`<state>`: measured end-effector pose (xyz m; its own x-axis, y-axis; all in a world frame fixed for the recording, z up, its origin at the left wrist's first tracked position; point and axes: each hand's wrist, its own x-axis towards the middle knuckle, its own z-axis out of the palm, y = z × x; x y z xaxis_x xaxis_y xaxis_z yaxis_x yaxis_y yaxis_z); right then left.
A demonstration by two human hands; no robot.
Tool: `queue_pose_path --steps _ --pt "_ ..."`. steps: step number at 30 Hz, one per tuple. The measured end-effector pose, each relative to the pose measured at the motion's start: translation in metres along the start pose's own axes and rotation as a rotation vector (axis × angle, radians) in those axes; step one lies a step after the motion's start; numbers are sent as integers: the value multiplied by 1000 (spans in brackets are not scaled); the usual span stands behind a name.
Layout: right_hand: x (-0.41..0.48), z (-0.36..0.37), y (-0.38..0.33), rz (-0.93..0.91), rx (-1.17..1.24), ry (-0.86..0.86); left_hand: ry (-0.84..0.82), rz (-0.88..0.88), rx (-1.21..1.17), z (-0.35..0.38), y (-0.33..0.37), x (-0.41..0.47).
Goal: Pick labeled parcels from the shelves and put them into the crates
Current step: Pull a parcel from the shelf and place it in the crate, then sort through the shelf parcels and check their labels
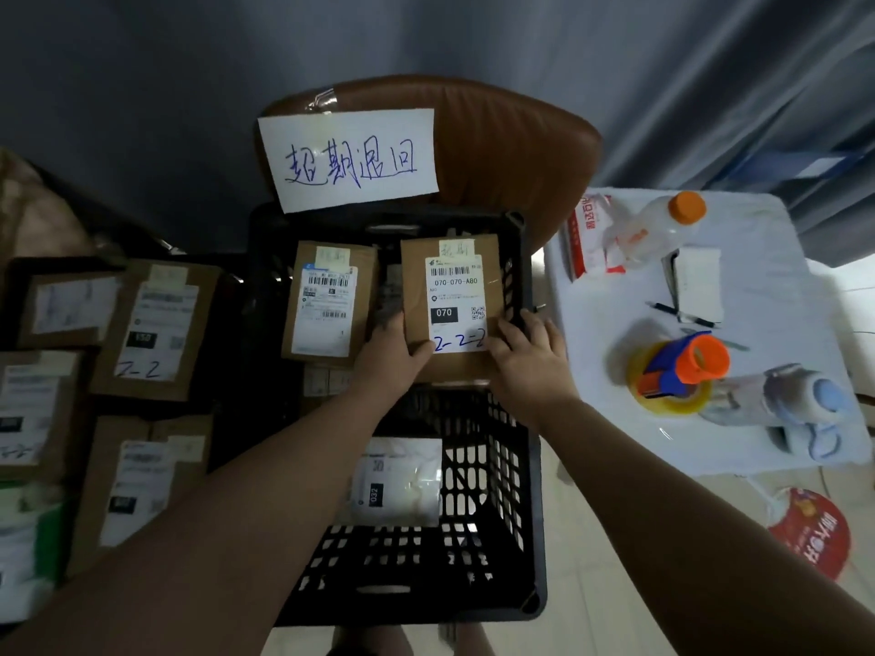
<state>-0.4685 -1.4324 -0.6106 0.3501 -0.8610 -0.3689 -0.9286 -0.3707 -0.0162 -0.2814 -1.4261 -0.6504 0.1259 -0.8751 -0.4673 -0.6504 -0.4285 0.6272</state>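
Note:
A brown cardboard parcel [452, 258] with a white label marked 070 and a handwritten 2-2-2 is held over the far black crate [265, 258]. My left hand [388, 357] grips its lower left corner, thumb on top. My right hand [528, 357] holds its lower right edge. Another labelled brown parcel [329, 300] lies in that crate to the left. In the near black crate [492, 513] rests a white bag parcel [402, 480] marked 032.
A brown chair [511, 144] behind the far crate carries a handwritten paper sign [350, 158]. Several labelled boxes [147, 333] lie at left. The white table [767, 295] at right holds a bottle, a tape dispenser [677, 371], a pen and packets.

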Motion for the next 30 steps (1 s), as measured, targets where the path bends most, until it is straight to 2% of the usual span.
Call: queue_pose_path --steps 2,4,11,16,22,27,30 --pt "-3 -13 -4 23 94 -49 27 10 164 -9 6 -8" --pt "-8 -26 -8 3 140 -47 64 10 230 -19 14 -21" --pt "-53 -85 -22 -187 40 52 235 112 573 -70 31 -116" --pt "-99 -128 -57 -398 -25 120 447 72 626 -96 26 -211" --pt "-146 -181 -135 -654 -90 281 658 11 750 -139 0 -321" --pt "-192 -220 -223 -896 -44 426 933 -66 834 -196 -20 -419" --pt "-221 -241 -286 -1008 16 495 1034 -153 871 -232 -45 -474"
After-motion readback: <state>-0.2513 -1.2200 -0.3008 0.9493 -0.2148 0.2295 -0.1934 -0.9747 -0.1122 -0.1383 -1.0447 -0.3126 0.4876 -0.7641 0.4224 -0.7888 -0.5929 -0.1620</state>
